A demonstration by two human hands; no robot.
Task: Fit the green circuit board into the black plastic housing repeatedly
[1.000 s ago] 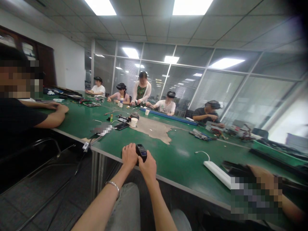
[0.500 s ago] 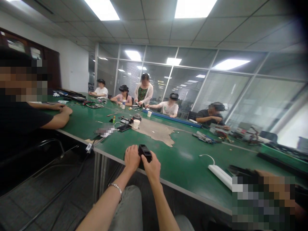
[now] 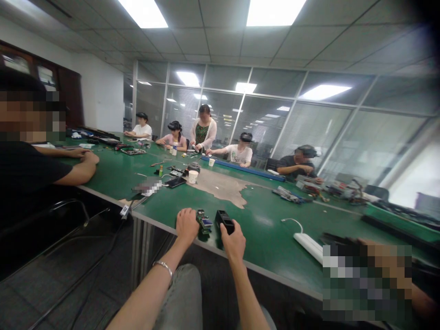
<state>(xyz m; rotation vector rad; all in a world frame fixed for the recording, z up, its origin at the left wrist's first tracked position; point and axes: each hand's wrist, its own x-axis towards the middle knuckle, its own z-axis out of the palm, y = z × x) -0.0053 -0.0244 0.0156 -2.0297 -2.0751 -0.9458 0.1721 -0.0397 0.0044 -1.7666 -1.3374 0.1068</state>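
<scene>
Near the front edge of the green table (image 3: 271,256), my left hand (image 3: 187,225) is closed at the left side of a green circuit board assembly (image 3: 205,222) that carries a small bluish display. Its fingers are partly hidden behind the hand. To the right, my right hand (image 3: 234,238) grips a black plastic casing (image 3: 224,220) with window-like cutouts in its upper face. A narrow gap separates the casing from the board.
Ahead lie a paper cup (image 3: 193,177), a black phone (image 3: 175,182) and a bare tan patch (image 3: 223,189). On the right are a white power strip (image 3: 307,247), tools (image 3: 288,195) and a co-worker's blurred arm. Several people sit around the table; one stands.
The black casing has come away from the circuit board and moved right with my right hand. The board, hidden before, now shows beside my left hand.
</scene>
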